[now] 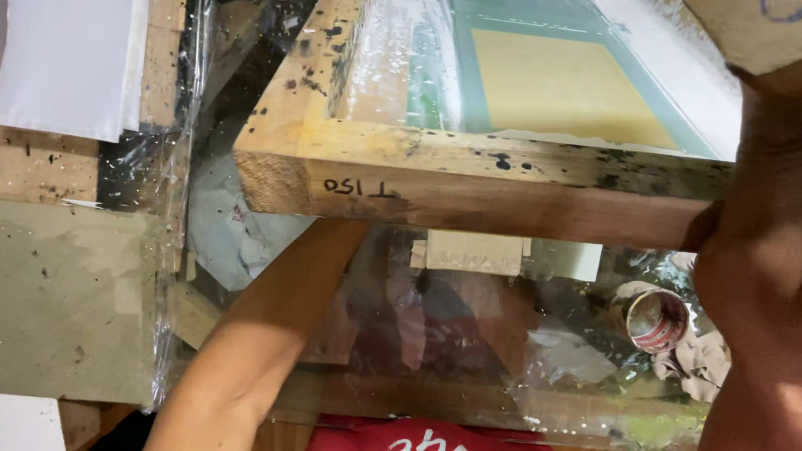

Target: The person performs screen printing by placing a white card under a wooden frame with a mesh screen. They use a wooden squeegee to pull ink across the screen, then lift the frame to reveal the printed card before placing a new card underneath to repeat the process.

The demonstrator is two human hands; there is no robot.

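Observation:
A wooden screen-printing frame (487, 180) fills the upper middle, its near rail tilted up off the table. Its mesh (558, 82) shows a yellow rectangle inside a green border, with wet white streaks to the left. My left forearm (258, 330) reaches forward under the raised rail, and the frame hides my left hand. My right hand (755, 256) grips the right end of the near rail. A wooden block (755, 29) with a blue pen mark sits just above that hand at the top right; whether the hand touches it I cannot tell.
White sheets (71, 27) are stacked at the top left on a paint-speckled wooden bench. A grey board (31, 294) lies at the left. Clear plastic film (469, 334) covers the table below the frame. A tape roll (657, 320) and crumpled rags (703, 361) lie at the right.

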